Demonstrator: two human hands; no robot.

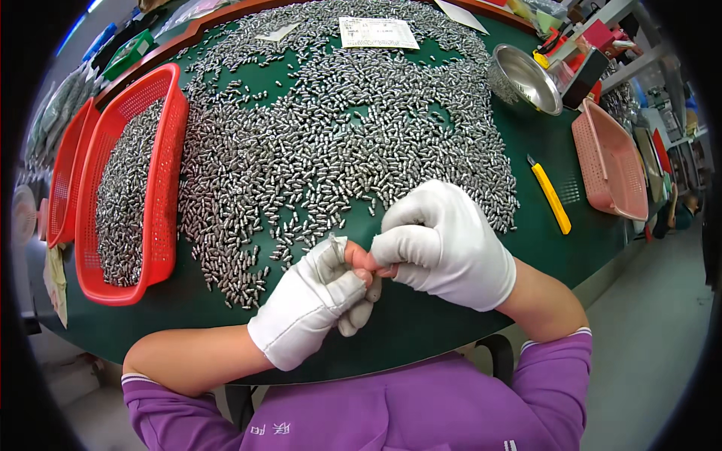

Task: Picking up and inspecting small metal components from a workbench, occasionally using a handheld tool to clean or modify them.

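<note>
A broad layer of small silver metal parts, each short and ridged, covers most of the dark green tabletop. At its near edge my two hands meet, both in white gloves with some bare fingertips showing. My left hand is closed, thumb and fingers pressed together. My right hand is bent into a pinch, its fingertips touching those of the left. Whatever lies between the fingertips is hidden or too small to make out.
A red basket heaped with similar metal parts stands at the left, another red basket beside it. To the right lie a yellow utility knife, a steel bowl and a pink basket. A paper slip rests on the parts at the back.
</note>
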